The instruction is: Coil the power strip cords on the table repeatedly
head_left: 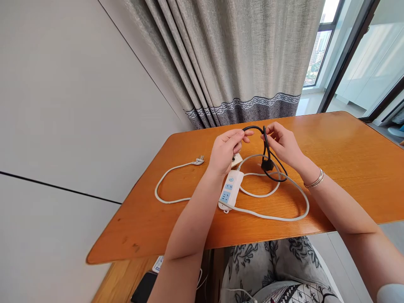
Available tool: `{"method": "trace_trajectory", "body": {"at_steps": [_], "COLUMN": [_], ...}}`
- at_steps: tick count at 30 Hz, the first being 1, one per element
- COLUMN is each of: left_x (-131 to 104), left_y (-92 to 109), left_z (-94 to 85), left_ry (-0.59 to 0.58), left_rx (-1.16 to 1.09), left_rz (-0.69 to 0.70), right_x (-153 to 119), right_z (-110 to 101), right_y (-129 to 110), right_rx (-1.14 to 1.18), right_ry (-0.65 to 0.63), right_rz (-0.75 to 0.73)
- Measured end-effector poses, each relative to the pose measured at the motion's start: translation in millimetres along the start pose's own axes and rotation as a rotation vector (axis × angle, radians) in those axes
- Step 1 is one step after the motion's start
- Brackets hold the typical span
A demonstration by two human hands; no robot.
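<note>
Above the wooden table (148,227), my left hand (227,148) pinches one part of a black cable (252,127). My right hand (282,142) has its fingers closed on the same cable, a little to the right. The cable hangs in a loop, with its black plug (267,165) below my hands. A white power strip (230,190) with blue sockets lies beneath and between my forearms. Its white cord (284,219) curls to the right, and a white plug (198,160) lies to the left. Another white block (236,159) is partly hidden behind my left hand.
A grey curtain (252,54) hangs behind the table, beside a pale wall panel (63,105) on the left. At the upper right are a window and a dark-framed glass door. Below the table's near edge, a dark object (143,288) lies at lower left.
</note>
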State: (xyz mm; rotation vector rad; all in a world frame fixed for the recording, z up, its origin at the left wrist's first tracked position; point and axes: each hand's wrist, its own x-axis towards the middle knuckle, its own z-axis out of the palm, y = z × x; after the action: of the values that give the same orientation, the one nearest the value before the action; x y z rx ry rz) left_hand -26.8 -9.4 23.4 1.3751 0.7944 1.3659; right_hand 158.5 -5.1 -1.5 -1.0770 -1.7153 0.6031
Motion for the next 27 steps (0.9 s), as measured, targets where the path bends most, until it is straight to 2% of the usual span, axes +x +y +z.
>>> {"method": "trace_trajectory", "body": {"at_steps": [4, 8, 12, 15, 21, 24, 27], "left_x": [1, 0, -1, -2, -1, 0, 0], "left_y": [-2, 0, 3, 3, 0, 0, 1], "left_z": [0.7, -0.4, -1.4, -0.4, 0.6, -0.9, -2.2], "left_ry": [0.044, 0.004, -0.048, -0.089, -0.120, -0.094, -0.031], "left_rx": [-0.041, -0.025, 0.008, 0.025, 0.079, 0.081, 0.070], "left_rz": [0.030, 0.015, -0.006, -0.003, 0.019, 0.018, 0.015], "right_x": [1, 2, 3, 3, 5, 7, 14], "right_z": [1, 1, 0, -1, -9, -22, -38], "right_y": [2, 4, 4, 2, -1, 1, 14], "right_rx": [0.104, 0.244, 0.242, 0.310, 0.511, 0.436, 0.254], "right_ry": [-0.016, -0.035, -0.021, -0.011, 0.173, 0.227, 0.337], "right_rz": [0.001, 0.001, -0.047, -0.010, 0.042, 0.053, 0.036]}}
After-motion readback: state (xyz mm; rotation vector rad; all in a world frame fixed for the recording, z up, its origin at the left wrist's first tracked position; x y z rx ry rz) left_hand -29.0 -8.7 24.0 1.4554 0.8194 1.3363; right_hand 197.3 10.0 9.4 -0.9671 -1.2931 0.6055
